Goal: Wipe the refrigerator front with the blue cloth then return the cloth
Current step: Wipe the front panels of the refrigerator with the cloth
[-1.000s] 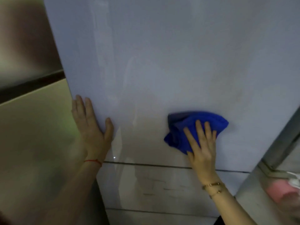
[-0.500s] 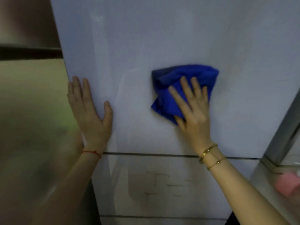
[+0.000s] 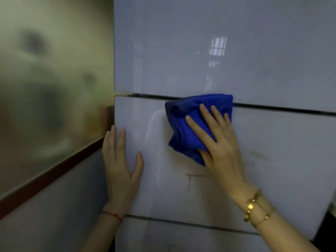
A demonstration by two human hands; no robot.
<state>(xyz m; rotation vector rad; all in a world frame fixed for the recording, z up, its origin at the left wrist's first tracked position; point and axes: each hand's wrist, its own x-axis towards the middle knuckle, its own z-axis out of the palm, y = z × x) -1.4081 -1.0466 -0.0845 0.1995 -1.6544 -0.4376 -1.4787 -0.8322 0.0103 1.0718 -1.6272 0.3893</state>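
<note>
The glossy white refrigerator front (image 3: pixel 236 60) fills most of the view, split by dark horizontal door gaps. A crumpled blue cloth (image 3: pixel 189 124) lies flat against it, its top edge over the upper gap. My right hand (image 3: pixel 218 142) presses on the cloth with fingers spread, pinning it to the middle door panel. My left hand (image 3: pixel 121 164) rests flat and open on the same panel near the fridge's left edge, holding nothing.
A blurred yellowish wall (image 3: pixel 51 79) with a dark red band (image 3: pixel 45 179) stands just left of the refrigerator. Faint grey marks (image 3: pixel 192 179) show on the panel below the cloth. A second door gap (image 3: pixel 181 222) runs below both wrists.
My right hand has pushed the cloth upward across the door panel to the upper gap. The view has shifted, and my left hand stays flat at the left edge.
</note>
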